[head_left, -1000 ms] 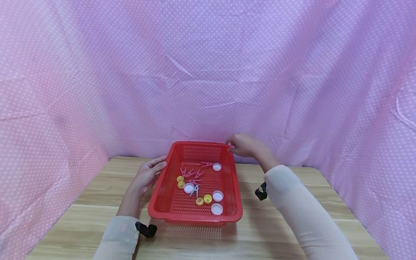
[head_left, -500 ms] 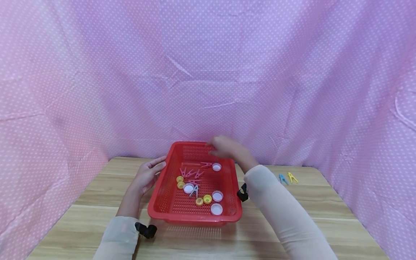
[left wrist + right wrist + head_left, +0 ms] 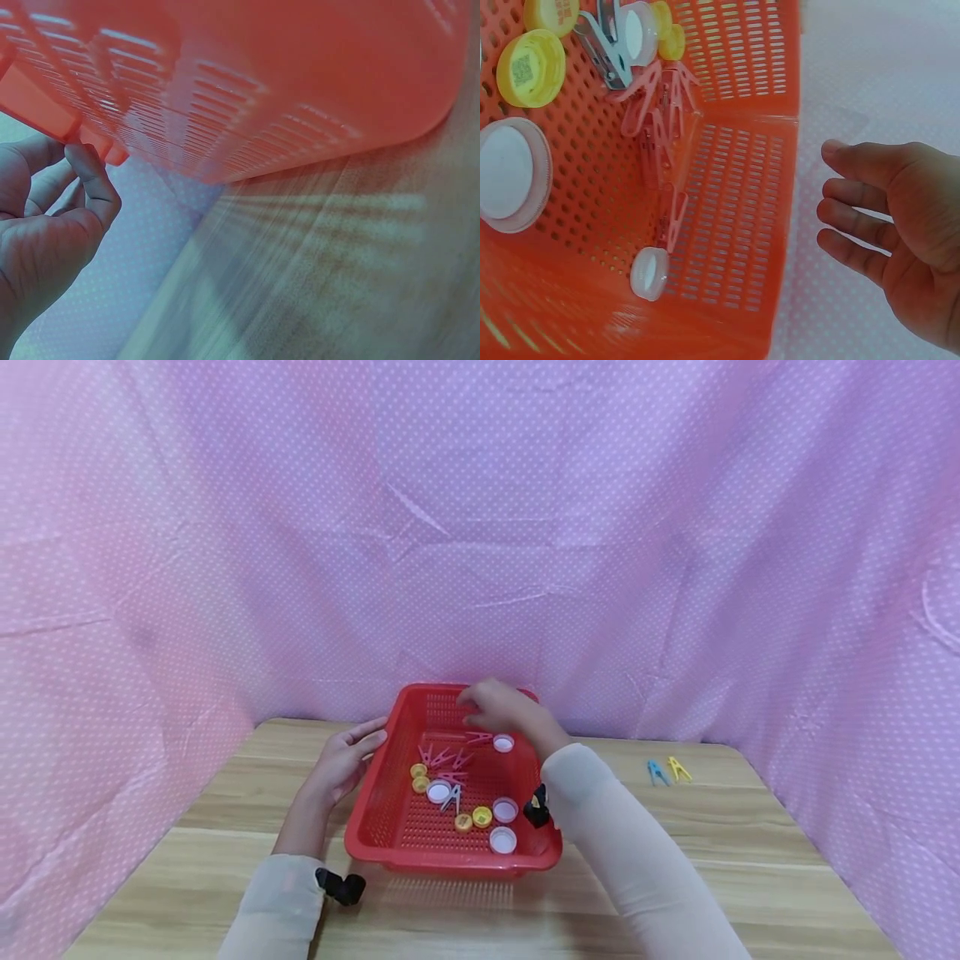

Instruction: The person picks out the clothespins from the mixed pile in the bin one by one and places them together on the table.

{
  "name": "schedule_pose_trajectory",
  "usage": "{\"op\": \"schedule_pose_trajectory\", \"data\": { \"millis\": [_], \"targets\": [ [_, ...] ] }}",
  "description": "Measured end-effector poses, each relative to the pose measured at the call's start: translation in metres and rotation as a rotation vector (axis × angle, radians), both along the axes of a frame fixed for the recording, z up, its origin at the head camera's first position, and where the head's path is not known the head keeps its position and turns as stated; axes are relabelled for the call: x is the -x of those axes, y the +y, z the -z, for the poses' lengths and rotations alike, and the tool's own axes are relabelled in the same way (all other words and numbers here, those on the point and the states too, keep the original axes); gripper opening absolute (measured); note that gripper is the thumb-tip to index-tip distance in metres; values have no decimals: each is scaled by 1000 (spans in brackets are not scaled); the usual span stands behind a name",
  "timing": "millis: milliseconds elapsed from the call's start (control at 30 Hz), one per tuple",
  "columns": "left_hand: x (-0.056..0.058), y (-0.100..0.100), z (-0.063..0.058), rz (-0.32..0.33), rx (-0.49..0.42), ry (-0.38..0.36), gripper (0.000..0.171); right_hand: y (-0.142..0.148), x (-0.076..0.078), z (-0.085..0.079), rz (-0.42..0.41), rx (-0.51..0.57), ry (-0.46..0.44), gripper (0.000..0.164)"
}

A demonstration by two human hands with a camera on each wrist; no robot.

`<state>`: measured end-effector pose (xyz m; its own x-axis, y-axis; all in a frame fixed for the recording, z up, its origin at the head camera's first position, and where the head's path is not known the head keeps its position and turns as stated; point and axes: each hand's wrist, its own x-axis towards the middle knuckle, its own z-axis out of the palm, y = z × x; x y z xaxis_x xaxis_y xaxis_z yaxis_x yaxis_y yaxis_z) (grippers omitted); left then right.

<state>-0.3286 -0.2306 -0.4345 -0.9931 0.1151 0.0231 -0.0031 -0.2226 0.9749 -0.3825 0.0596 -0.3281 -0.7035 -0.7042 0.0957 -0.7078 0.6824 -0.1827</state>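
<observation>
A red plastic basket (image 3: pixel 453 862) with slotted walls stands on the table, tilted in the left wrist view. My left hand (image 3: pixel 341 766) pinches its left rim between thumb and fingers. Over the basket's far end hovers my right hand (image 3: pixel 495 706); in the right wrist view its fingers are relaxed and hold nothing. On the basket floor lie several pink clothespins (image 3: pixel 651 150), a grey clothespin (image 3: pixel 454 798), several yellow bottle caps (image 3: pixel 482 816) and several white-lined clear caps (image 3: pixel 503 840).
A blue clothespin (image 3: pixel 657 772) and a yellow clothespin (image 3: pixel 678 768) lie on the wooden table (image 3: pixel 712 835), right of the basket. Behind, a pink dotted curtain (image 3: pixel 480 527) closes off the back and sides.
My right hand has moved left from the basket's far right corner to over its far end, which uncovers the blue and yellow clothespins on the table. The left hand has stayed at the rim.
</observation>
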Motion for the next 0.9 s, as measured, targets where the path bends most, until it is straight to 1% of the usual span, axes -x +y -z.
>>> {"op": "schedule_pose_trajectory", "data": {
  "millis": [33,333,533,633,700,800,900],
  "targets": [
    [0,0,0,9,-1,5,56,-2,1,2,1,3,-8,30],
    [2,0,0,-5,1,1,53,-10,11,25,62,-13,-102,33],
    [4,-1,-1,1,-1,15,53,-13,18,35,84,50,-189,35],
    [3,-1,-2,4,8,16,53,-14,21,40,91,59,-228,34],
    [3,-1,-3,9,14,16,53,-15,21,43,108,53,-255,35],
    [3,-1,-3,8,20,16,53,-17,21,46,140,37,-271,34],
    [3,0,-2,7,22,11,53,-18,19,48,182,47,-317,37]
  ]
}}
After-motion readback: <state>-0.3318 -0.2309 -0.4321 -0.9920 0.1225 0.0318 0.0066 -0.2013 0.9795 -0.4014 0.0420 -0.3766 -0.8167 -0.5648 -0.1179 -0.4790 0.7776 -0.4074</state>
